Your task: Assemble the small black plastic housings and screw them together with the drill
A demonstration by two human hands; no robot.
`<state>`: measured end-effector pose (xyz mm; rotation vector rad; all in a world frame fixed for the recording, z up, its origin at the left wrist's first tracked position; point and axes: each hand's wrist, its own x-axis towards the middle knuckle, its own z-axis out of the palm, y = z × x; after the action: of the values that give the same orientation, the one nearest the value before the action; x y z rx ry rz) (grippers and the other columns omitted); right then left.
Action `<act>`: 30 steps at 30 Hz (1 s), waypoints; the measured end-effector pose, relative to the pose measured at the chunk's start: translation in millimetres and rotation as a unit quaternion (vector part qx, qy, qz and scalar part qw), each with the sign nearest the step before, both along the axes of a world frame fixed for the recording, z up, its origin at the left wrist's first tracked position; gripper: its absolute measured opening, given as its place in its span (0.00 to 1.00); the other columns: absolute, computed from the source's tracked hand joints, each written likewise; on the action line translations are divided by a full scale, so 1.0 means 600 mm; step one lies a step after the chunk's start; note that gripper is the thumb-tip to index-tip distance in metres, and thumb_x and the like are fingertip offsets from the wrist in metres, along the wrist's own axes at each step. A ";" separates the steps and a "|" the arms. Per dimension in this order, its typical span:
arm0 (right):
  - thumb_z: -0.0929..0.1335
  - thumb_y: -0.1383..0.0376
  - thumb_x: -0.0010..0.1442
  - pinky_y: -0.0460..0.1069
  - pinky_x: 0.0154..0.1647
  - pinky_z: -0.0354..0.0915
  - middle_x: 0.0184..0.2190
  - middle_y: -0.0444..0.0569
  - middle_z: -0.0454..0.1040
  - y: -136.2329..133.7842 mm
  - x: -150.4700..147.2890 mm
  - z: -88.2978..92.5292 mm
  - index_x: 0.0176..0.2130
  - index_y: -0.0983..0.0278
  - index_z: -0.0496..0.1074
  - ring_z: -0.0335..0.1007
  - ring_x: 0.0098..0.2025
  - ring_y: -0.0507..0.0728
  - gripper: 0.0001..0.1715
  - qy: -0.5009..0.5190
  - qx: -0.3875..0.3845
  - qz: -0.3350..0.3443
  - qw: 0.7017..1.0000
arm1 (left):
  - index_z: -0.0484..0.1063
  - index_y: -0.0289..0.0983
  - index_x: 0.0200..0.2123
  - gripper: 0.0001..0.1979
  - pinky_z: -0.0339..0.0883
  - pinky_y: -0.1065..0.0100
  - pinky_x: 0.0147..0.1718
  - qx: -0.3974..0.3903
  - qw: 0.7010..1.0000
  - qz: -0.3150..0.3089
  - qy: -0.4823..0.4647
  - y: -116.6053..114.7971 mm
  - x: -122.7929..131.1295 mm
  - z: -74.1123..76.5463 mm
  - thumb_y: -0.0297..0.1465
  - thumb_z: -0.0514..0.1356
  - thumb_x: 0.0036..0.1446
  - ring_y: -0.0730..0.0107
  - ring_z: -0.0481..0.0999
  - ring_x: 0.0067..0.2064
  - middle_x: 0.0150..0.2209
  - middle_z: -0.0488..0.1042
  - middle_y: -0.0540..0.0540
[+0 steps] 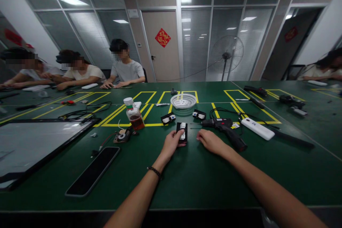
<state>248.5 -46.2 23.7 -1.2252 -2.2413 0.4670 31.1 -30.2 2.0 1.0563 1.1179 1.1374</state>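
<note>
L hand [171,144] pinches black module [182,130], prob. at edges; R hand [211,141] half-curled on table [203,180] beside drill [226,127].

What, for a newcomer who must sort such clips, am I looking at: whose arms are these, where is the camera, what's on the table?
There is one picture, from a camera worn on a person's head, looking forward and down. The two bare arms are that person's own. The left hand grips a small black part with a white piece on it. The right hand rests on the green table just beside it and seems to hold nothing. Nearby lie a black power screwdriver, a white box, a bottle of brownish liquid, a white round basket and a dark phone. Other people sit at the far sides.
</note>
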 end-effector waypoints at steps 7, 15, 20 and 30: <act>0.66 0.59 0.60 0.48 0.33 0.66 0.31 0.47 0.74 0.035 -0.084 -0.004 0.39 0.65 0.72 0.70 0.31 0.55 0.12 0.367 -0.091 -0.012 0.926 | 0.70 0.32 0.41 0.23 0.76 0.62 0.30 -0.004 1.000 -0.019 0.008 0.005 -0.002 -0.006 0.44 0.65 0.51 0.61 0.80 0.31 0.34 0.78 0.39; 0.66 0.59 0.61 0.49 0.36 0.64 0.33 0.46 0.73 0.023 -0.100 -0.012 0.39 0.63 0.73 0.68 0.32 0.54 0.11 0.354 -0.020 -0.031 0.935 | 0.70 0.31 0.42 0.24 0.76 0.61 0.31 -0.014 1.000 -0.018 -0.007 0.007 -0.008 -0.011 0.45 0.64 0.52 0.60 0.80 0.30 0.33 0.78 0.37; 0.66 0.59 0.61 0.48 0.38 0.63 0.34 0.46 0.73 0.022 -0.107 -0.015 0.39 0.62 0.74 0.68 0.35 0.55 0.10 0.347 -0.002 -0.030 0.938 | 0.71 0.30 0.43 0.24 0.76 0.61 0.31 -0.009 1.000 -0.017 -0.017 0.009 -0.010 -0.017 0.45 0.63 0.53 0.60 0.80 0.31 0.34 0.78 0.37; 0.69 0.58 0.57 0.48 0.34 0.64 0.31 0.46 0.72 0.033 -0.113 -0.027 0.38 0.63 0.74 0.67 0.31 0.54 0.12 0.451 -0.111 -0.019 0.885 | 0.70 0.32 0.42 0.23 0.76 0.60 0.31 -0.007 1.000 -0.017 -0.003 0.011 -0.008 -0.020 0.46 0.62 0.53 0.59 0.80 0.31 0.34 0.79 0.37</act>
<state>180.7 -26.6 7.7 -0.8698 -1.3799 1.0485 26.2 -23.4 -10.2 1.0561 1.0981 1.1040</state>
